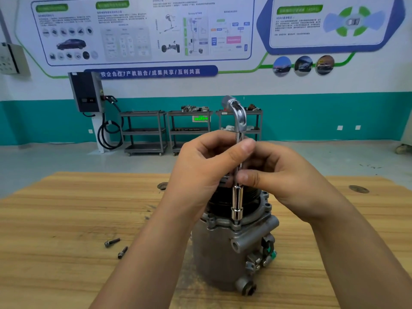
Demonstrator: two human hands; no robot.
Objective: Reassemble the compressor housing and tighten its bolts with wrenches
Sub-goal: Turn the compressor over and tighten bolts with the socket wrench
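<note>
A grey metal compressor housing [225, 253] stands upright on the wooden table [66, 219], its black pulley end up. A chrome L-shaped socket wrench [236, 197] stands vertically with its socket end seated on a bolt at the housing's top flange. My left hand [200, 172] pinches the wrench shaft between thumb and fingers from the left. From the right, my right hand [281, 179] pinches the same shaft a little lower. The bolt under the socket is hidden. The wrench's bent upper end [236, 108] points left above both hands.
Two loose dark bolts [112, 242] [122, 252] lie on the table left of the housing. Beyond the table are grey trolley shelves [145, 130], a wall charger [87, 92] with a coiled cable, and a poster-covered wall.
</note>
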